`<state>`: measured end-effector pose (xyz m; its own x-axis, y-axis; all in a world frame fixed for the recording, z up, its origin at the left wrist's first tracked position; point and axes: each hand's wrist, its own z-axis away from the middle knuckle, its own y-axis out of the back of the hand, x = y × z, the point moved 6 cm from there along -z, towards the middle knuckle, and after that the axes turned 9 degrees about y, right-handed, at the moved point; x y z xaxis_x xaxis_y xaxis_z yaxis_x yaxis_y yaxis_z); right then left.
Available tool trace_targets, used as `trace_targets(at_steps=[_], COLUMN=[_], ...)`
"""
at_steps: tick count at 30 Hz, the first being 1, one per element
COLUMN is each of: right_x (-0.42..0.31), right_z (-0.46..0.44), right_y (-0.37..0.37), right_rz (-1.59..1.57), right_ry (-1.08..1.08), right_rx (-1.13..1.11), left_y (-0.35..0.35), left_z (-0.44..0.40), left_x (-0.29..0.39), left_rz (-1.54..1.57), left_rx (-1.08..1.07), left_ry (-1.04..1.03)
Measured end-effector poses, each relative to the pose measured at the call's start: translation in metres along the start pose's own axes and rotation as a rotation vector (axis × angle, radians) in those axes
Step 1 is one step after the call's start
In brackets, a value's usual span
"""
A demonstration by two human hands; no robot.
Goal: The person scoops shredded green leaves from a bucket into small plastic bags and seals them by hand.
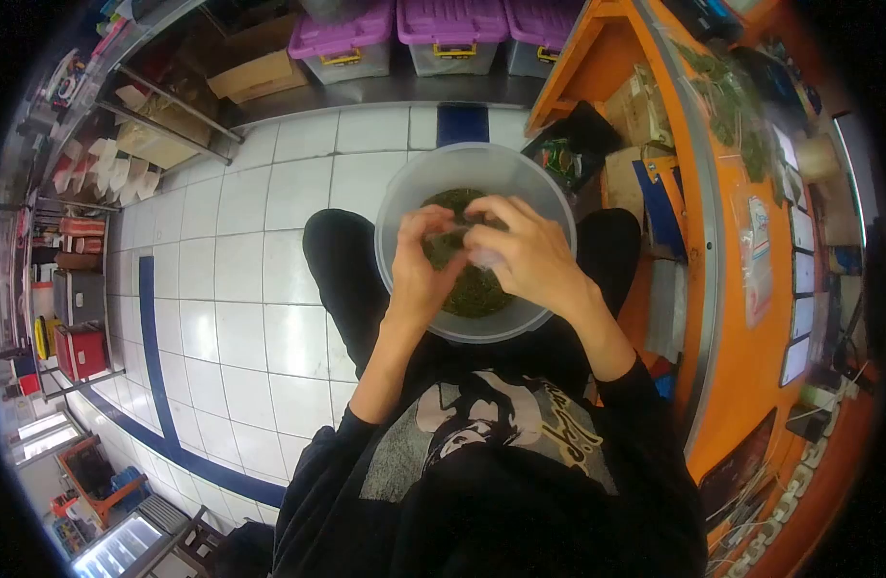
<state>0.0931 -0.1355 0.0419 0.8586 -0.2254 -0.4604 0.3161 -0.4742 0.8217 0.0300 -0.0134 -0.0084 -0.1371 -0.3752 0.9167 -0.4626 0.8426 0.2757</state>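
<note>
A large translucent plastic tub [404, 183] stands between my knees, with a layer of green-brown, leafy-looking loose material [476, 297] inside. Over its opening, my left hand [425, 265] has its fingers curled towards the right. Facing it, my right hand [525, 252] is bent inward, fingers closed around a blurred, clear whitish piece that looks like thin plastic [488, 258]. The fingertips of both hands nearly meet above the green material. Motion blur and the fingers hide much of what lies between them.
An orange workbench [741, 385] rises close on my right, with a black crate [568, 149] beside the tub. Bins with purple lids [452, 24] line a shelf ahead. White floor tiles [240, 318] spread to the left; a red box [79, 352] stands farther off.
</note>
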Motion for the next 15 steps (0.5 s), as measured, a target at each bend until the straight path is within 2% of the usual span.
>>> trace_targets(at_steps=[1, 4, 6, 7, 9, 10, 12, 15], right_x=[0.006, 0.019, 0.026, 0.024, 0.021, 0.018, 0.024, 0.02], right_z=[0.002, 0.009, 0.015, 0.015, 0.017, 0.018, 0.026, 0.025], right_y=[0.001, 0.0, 0.003, 0.003, 0.012, 0.01, 0.006, 0.006], right_rz=[0.001, -0.118, -0.401, -0.401, -0.411, -0.412, -0.519, -0.475], right_ry=[0.001, -0.003, -0.091, -0.091, -0.14, -0.14, -0.275, -0.264], right_rx=[0.001, 0.034, 0.224, 0.222, 0.439, 0.438, 0.543, 0.548], left_y=[0.001, 0.007, 0.011, 0.011, 0.011, 0.011, 0.009, 0.006], left_z=[0.002, 0.003, 0.002, 0.002, 0.001, 0.0, 0.0, 0.003], left_x=[0.001, -0.014, -0.017, -0.019, -0.015, -0.015, -0.016, -0.014], left_rz=[0.0, 0.375, 0.454, 0.532, 0.6, 0.622, 0.644, 0.61], left_rx=[0.0, -0.015, -0.013, -0.011, 0.008, 0.013, 0.016, 0.035], left_ry=[-0.001, 0.269, 0.314, 0.362, 0.377, 0.401, 0.424, 0.373])
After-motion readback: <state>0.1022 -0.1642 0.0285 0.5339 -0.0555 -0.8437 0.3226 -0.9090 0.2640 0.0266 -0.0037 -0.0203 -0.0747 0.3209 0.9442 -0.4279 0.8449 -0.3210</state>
